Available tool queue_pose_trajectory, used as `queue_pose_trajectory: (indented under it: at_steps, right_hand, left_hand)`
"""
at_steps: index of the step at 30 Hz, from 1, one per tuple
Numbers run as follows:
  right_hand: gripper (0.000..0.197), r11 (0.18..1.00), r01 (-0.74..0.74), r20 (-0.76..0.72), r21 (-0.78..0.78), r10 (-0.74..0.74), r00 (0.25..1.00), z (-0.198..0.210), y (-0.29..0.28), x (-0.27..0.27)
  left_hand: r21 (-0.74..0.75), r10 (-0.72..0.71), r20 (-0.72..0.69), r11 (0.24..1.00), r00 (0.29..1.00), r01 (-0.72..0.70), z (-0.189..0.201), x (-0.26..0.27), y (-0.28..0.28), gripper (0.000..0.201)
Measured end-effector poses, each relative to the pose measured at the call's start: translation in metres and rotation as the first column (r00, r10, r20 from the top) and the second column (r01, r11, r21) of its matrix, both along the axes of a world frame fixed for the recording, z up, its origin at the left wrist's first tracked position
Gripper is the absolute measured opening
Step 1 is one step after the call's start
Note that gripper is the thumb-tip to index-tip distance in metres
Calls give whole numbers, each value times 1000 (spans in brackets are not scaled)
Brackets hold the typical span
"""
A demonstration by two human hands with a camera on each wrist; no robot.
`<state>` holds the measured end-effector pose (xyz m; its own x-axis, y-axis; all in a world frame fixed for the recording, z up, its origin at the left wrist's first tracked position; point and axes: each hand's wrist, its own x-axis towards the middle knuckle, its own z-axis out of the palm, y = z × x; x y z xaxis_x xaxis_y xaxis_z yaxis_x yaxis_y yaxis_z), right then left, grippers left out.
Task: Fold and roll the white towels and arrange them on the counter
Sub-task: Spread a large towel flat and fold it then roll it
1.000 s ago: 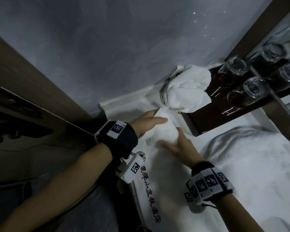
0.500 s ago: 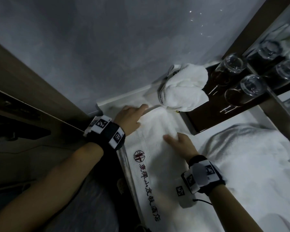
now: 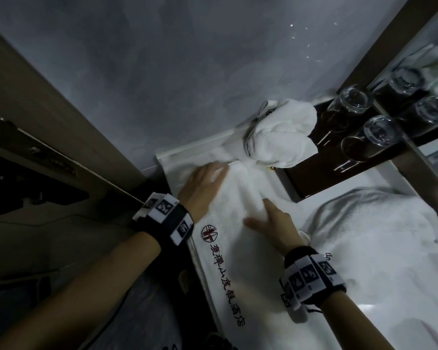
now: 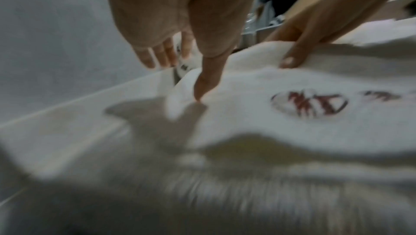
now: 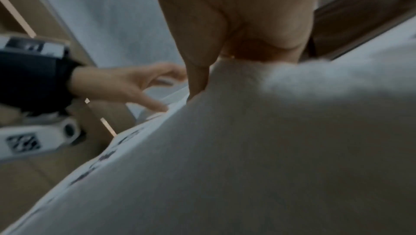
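A white towel (image 3: 238, 261) with a red logo and printed characters lies stretched along the left edge of the white counter (image 3: 185, 154). My left hand (image 3: 205, 183) rests palm down on its far end, fingers straight; in the left wrist view the thumb (image 4: 200, 85) touches the towel (image 4: 247, 114). My right hand (image 3: 268, 218) presses flat on the towel's middle, thumb spread to the left, where the cloth bunches into a low ridge (image 5: 281, 71). A rolled white towel (image 3: 281, 137) sits at the back of the counter, just beyond my hands.
A dark tray (image 3: 314, 178) with two upturned glasses (image 3: 352, 102) stands at the back right, by a mirror. A loose heap of white towel (image 3: 377, 236) fills the counter on the right. A grey wall and a wooden door frame (image 3: 61, 109) close off the left.
One second ago both hands held the towel's bunched far end. That end now lies flat, and the left hand has turned palm down on it. In the last half second the hands hardly moved.
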<state>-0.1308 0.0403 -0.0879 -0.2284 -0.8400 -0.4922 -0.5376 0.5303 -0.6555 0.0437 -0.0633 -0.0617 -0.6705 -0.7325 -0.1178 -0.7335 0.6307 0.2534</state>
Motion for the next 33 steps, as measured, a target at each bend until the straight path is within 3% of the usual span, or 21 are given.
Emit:
queue_pose_trajectory:
  at_steps: [2,3,5,8,10,13,16,18,20,22,25,27,29,31,33]
  right_hand:
    - [43,985,-60,-9,-159,59,998,8,8,8]
    - [40,972,-76,-13,-224,75,997,12,12,12]
    - [44,970,-74,-43,-230,66,997,19,19,16]
    - [46,992,-85,-40,-95,81,996,26,37,4]
    - [48,956,-249,-24,158,256,966,26,56,-9]
    - [39,858,-393,32,332,406,913,26,80,-20]
    - [36,892,-322,-16,317,344,939,46,80,-28]
    - [30,956,-226,-68,185,242,968,75,76,-36]
    - [31,981,-196,-165,-17,190,968,112,77,-44]
    - [32,954,-240,-281,-181,184,942,150,82,-49]
    - [34,899,-369,-395,-235,259,881,182,89,-48]
    - [37,902,-404,-419,-149,313,853,180,89,-33]
    - [36,902,-428,-322,-63,388,864,157,89,-10]
    - [38,876,-482,-254,18,470,845,121,91,16]
    - [41,848,-522,-198,97,530,824,88,96,40]
  left_hand:
    - [-14,-284,-72,959,956,284,12,-19,15,77]
    - [9,-404,-42,914,914,405,17,-29,21,73]
    - [82,-498,100,867,861,492,26,-45,24,64]
    - [58,-531,321,837,784,544,35,-50,16,40]
    - [36,-529,370,829,764,558,41,-41,10,32]
    - [36,-380,380,917,843,397,50,-24,0,23]
    - [-51,-208,349,969,914,240,64,-17,-17,22]
    - [-91,31,49,996,998,-26,82,-17,-32,18]
    - [-72,222,-216,968,951,-242,102,-14,-43,16]
    - [-167,169,-313,959,935,-230,114,-10,-47,16]
    - [-238,49,-202,966,978,-97,108,0,-41,20]
    - [-149,120,-224,976,967,-155,85,8,-33,29]
    - [26,250,-237,968,939,-251,60,18,-21,35]
    - [213,292,-69,939,954,-272,33,34,-4,43]
    - [305,220,144,918,965,-255,11,49,17,51]
